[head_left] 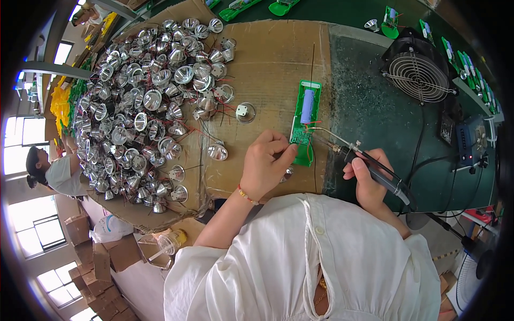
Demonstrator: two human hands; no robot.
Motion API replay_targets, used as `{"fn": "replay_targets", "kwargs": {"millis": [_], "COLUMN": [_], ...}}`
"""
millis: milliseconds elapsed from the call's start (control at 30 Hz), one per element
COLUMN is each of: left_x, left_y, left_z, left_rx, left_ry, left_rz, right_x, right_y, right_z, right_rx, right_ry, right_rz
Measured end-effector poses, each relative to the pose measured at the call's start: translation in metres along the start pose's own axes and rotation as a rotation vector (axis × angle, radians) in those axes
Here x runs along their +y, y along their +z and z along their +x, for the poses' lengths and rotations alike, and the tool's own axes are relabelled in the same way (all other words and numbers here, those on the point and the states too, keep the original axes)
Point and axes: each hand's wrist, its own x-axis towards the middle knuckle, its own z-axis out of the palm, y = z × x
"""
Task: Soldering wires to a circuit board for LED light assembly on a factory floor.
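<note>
A green plastic housing (315, 100) lies in front of me on the cardboard, with a purple cylindrical battery cell (307, 107) and a small green circuit board (301, 136) in it. My left hand (266, 163) is closed in a pinch at the board's lower left edge; what its fingertips hold is too small to tell. Partly hidden beside that hand is a silvery reflector cup (287, 174). In my right hand (368, 176) is a soldering iron (381, 178), held like a pen. Its tip and a thin metal feed tube (325, 130) point at the board's right side, near a red wire.
A large heap of silvery reflector cups (152, 100) with wires covers the left of the cardboard (257, 59). Two single cups (246, 112) lie nearer the housing. At right stand a black fan (420, 75) and a blue control box (471, 142); cables cross the green mat.
</note>
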Motion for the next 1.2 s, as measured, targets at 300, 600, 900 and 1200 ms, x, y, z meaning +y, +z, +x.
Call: {"fn": "replay_targets", "kwargs": {"millis": [300, 600, 900, 1200], "left_x": [0.008, 0.030, -0.010, 0.036], "left_y": [-0.012, 0.022, -0.001, -0.008], "left_z": [-0.003, 0.179, 0.353, 0.138], "left_rx": [0.113, -0.145, 0.013, -0.120], "left_ry": [-0.336, -0.011, 0.192, 0.205], "left_rz": [-0.246, 0.253, 0.615, 0.578], "right_x": [0.000, 0.001, 0.001, 0.005], "right_y": [-0.030, -0.052, -0.050, -0.052], "right_z": [0.012, 0.033, 0.029, 0.032], "right_rx": [0.149, 0.249, 0.208, 0.221], "right_ry": [-0.155, -0.056, 0.012, -0.013], "right_rz": [-0.098, -0.133, -0.192, -0.174]}}
